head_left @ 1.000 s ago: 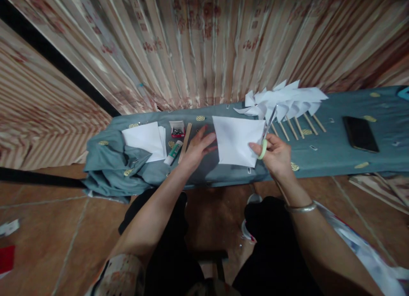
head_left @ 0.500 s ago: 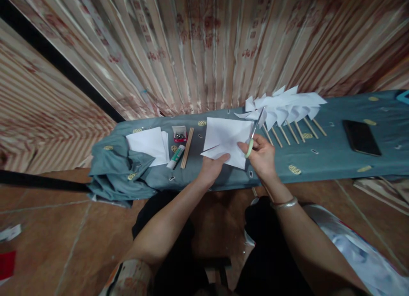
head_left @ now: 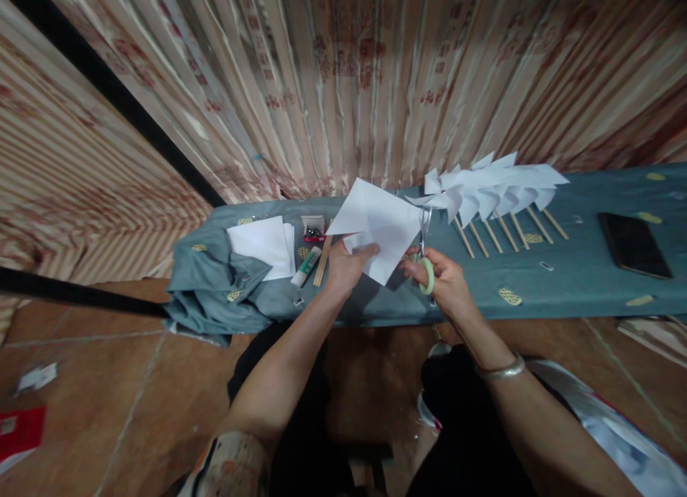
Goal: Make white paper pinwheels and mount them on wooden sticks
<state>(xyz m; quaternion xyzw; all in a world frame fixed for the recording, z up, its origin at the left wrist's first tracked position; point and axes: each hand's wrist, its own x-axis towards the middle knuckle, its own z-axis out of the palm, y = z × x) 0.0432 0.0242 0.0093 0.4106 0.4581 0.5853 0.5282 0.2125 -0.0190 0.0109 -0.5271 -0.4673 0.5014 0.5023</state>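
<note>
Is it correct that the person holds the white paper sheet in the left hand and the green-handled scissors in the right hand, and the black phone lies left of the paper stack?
Not fully. The left hand holds the white paper sheet and the right hand holds the green-handled scissors, but the head view shows the black phone far right of the paper stack.

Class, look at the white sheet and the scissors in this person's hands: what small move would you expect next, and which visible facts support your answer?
Probably bringing the scissors in to the sheet's edge for a cut. The left hand holds the white paper sheet lifted off the table, one corner turned toward the right hand, which grips the scissors right beside that edge. Finished paper pinwheels lie behind.
</note>
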